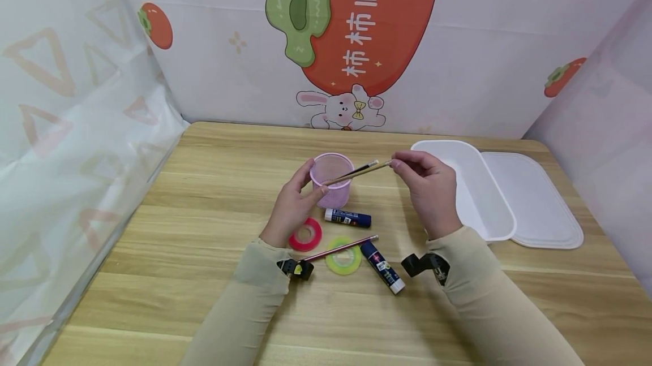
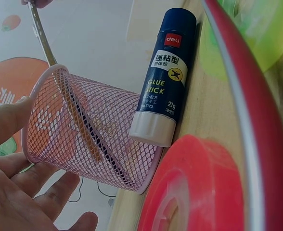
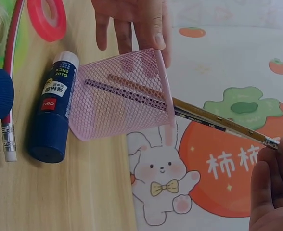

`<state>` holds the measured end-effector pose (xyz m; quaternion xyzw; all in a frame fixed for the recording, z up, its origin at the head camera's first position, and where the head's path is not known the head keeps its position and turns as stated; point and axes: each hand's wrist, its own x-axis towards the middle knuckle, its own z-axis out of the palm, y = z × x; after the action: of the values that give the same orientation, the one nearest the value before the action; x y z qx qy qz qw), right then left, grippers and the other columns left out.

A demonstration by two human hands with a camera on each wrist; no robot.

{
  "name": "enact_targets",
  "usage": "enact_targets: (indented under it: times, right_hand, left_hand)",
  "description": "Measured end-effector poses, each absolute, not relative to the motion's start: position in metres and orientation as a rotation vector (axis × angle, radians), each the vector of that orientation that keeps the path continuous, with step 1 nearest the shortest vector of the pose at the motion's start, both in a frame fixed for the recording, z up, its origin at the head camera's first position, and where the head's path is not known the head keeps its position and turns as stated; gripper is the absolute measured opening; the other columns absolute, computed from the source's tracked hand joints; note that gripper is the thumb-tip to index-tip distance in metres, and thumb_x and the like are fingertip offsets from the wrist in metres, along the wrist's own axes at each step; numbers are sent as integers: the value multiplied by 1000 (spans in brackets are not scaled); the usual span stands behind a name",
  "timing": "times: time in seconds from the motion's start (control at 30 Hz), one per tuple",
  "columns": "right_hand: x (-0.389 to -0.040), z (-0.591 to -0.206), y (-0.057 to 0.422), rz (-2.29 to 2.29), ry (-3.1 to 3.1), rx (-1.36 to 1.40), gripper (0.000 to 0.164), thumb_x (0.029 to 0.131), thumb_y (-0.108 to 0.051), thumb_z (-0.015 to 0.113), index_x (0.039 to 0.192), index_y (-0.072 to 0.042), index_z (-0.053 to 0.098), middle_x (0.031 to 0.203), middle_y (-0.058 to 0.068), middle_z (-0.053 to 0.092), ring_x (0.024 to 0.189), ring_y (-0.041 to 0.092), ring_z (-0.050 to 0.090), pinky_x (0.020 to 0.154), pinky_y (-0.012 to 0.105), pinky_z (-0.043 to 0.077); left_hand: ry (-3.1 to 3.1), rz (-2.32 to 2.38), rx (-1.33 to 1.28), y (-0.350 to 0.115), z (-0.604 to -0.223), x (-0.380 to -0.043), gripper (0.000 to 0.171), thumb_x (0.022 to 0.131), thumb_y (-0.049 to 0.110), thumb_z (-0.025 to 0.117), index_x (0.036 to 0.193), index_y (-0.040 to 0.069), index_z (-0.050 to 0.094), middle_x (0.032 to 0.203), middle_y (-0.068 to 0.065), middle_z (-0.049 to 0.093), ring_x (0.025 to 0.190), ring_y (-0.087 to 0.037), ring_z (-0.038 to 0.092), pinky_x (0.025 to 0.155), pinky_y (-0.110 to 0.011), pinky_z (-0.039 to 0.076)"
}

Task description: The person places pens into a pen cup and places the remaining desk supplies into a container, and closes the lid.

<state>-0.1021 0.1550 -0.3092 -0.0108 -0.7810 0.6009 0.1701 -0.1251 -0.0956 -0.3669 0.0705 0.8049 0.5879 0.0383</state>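
Note:
My left hand (image 1: 291, 209) holds a pink mesh pen cup (image 1: 333, 197) near its rim, thumb on one side and fingers on the other. Between the fingertips of my right hand (image 1: 432, 188) is the metal-tipped end of a gold-brown pencil (image 3: 213, 117). Its other end reaches down inside the cup, visible through the mesh. A black pencil (image 3: 127, 95) slants in the cup beside it, with its top sticking out past the rim. One blue glue stick (image 2: 163, 77) with a white cap lies close by the cup's base.
Nearer me lie a red tape roll (image 1: 317, 235), a yellow-green tape roll (image 1: 343, 270), a red striped pencil (image 1: 351, 245) across the latter, and a second glue stick (image 1: 382, 267). A white plastic bin (image 1: 481, 207) and its lid (image 1: 540, 202) are at right.

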Motion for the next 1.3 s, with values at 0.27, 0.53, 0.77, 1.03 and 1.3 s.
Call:
enact_targets:
  times: [0.27,0.53,0.77,1.03,1.3]
  right_hand:
    - [-107,-317,154,1732,-2243,-1,25,93,-19,74,112,-4,74,103,3,74,91,12,68,79,20,56]
    - [-104,-318,154,1708,-2302,-20,27,94,-23,73,114,-5,74,107,5,73,95,12,68,82,19,55]
    - [-100,-322,158,1673,-2343,6,25,93,-23,75,111,-6,75,106,5,74,93,11,68,79,18,55]
    - [-91,-327,164,1639,-2397,38,26,93,-25,75,109,-6,75,105,8,74,91,11,68,77,17,55]
    - [-83,-336,169,1625,-2489,29,23,93,-22,74,109,-5,75,107,8,74,90,9,68,75,16,55]
  left_hand:
    - [2471,1795,203,-96,-367,-125,70,97,24,68,158,18,34,158,-5,40,145,-25,37,117,-52,30]
    - [2462,1821,233,-96,-368,-125,69,98,22,67,158,16,34,157,-7,41,145,-26,37,117,-53,29]
    - [2498,1791,215,-95,-367,-125,70,97,24,69,158,16,34,156,-7,42,144,-25,39,119,-52,27]
    - [2494,1788,225,-95,-367,-126,70,97,24,68,158,17,34,157,-6,41,144,-26,38,117,-53,29]
    - [2491,1788,223,-95,-367,-126,70,97,24,68,158,17,34,157,-6,41,144,-25,39,117,-52,30]
